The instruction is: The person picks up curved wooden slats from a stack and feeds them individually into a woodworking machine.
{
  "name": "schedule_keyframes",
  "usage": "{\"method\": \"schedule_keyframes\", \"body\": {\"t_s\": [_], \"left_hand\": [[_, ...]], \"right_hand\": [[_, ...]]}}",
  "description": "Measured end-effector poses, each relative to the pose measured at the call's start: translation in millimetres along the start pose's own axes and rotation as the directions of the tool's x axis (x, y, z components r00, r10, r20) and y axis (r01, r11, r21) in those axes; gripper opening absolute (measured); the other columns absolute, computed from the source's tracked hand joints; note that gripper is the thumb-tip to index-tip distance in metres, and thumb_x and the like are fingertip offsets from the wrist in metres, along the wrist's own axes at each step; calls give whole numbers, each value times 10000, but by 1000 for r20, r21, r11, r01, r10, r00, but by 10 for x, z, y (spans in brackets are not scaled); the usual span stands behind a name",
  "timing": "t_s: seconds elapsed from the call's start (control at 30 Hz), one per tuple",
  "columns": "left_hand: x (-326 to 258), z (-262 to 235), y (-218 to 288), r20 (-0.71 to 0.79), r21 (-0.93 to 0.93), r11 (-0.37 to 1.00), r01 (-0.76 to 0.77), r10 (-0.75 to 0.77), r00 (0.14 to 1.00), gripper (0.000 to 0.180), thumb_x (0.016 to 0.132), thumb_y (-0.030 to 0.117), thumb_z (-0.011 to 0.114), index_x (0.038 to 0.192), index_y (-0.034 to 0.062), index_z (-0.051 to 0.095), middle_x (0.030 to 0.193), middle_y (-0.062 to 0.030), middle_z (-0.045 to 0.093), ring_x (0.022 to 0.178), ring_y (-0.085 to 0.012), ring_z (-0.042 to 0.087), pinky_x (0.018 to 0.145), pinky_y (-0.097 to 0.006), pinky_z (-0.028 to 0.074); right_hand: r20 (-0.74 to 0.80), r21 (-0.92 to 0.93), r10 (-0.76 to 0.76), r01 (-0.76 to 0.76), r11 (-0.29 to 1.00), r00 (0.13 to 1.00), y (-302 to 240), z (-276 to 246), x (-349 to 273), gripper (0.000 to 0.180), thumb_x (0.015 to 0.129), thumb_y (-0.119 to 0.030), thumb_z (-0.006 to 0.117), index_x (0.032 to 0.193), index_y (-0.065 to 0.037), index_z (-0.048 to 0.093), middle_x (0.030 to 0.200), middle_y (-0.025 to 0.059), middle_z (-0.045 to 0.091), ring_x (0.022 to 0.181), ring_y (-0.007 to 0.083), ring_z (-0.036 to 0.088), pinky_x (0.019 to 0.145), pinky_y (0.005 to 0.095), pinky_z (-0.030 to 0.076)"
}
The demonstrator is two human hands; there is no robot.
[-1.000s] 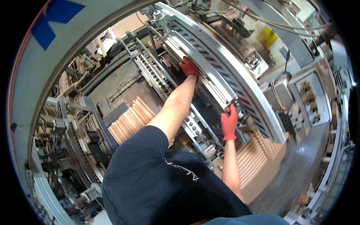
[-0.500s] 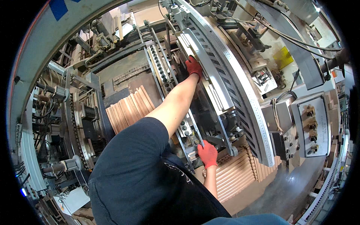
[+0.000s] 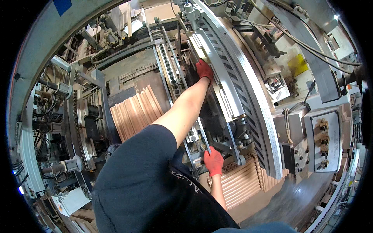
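Observation:
My left hand (image 3: 204, 70) wears a red glove and reaches far out over the machine. It is closed against the inner edge of a long silver metal plate (image 3: 221, 77), and its fingertips are partly hidden. Nearer to me, my right hand (image 3: 213, 160), also in a red glove, is closed round the lower end of a thin metal rail (image 3: 203, 134). Beside that rail runs a bar with a row of black round knobs (image 3: 168, 70). My left forearm covers part of this bar.
Grooved wood strips (image 3: 136, 112) lie side by side left of my arm. More wood strips (image 3: 239, 182) are stacked beyond my right hand. A curved striped beam (image 3: 248, 89) runs along the right, with a control box (image 3: 323, 139) past it. Cables (image 3: 303, 42) hang at upper right.
The whole view has shifted slightly. Both hands stay at nearly the same places on the machine, with the left hand turned a little.

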State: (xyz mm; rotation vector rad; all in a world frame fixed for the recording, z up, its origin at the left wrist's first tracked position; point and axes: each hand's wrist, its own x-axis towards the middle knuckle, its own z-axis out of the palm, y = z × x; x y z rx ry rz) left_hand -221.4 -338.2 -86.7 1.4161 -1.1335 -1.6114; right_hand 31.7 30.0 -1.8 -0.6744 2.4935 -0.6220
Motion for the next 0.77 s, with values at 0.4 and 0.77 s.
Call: {"method": "schedule_keyframes", "body": {"t_s": [0.4, 0.77], "left_hand": [[-217, -71, 133, 32, 24, 998, -55, 55, 998, 536, 993, 502, 341, 1155, 21, 513, 1151, -312, 605, 1125, -507, 540, 926, -526, 427], [-244, -129, 211, 57, 78, 995, 60, -64, 996, 630, 975, 564, 392, 1365, 70, 399, 1344, -294, 532, 1250, -469, 493, 1012, -476, 409]], "right_hand": [[-42, 19, -5, 6, 1000, 999, -74, -7, -36, 236, 857, -276, 614, 966, -73, 665, 862, 192, 684, 864, 413, 646, 751, 485, 505], [18, -60, 51, -49, 997, 999, -89, 17, 12, 281, 857, -299, 618, 1048, -106, 689, 874, 195, 689, 856, 407, 655, 739, 486, 513]]}}
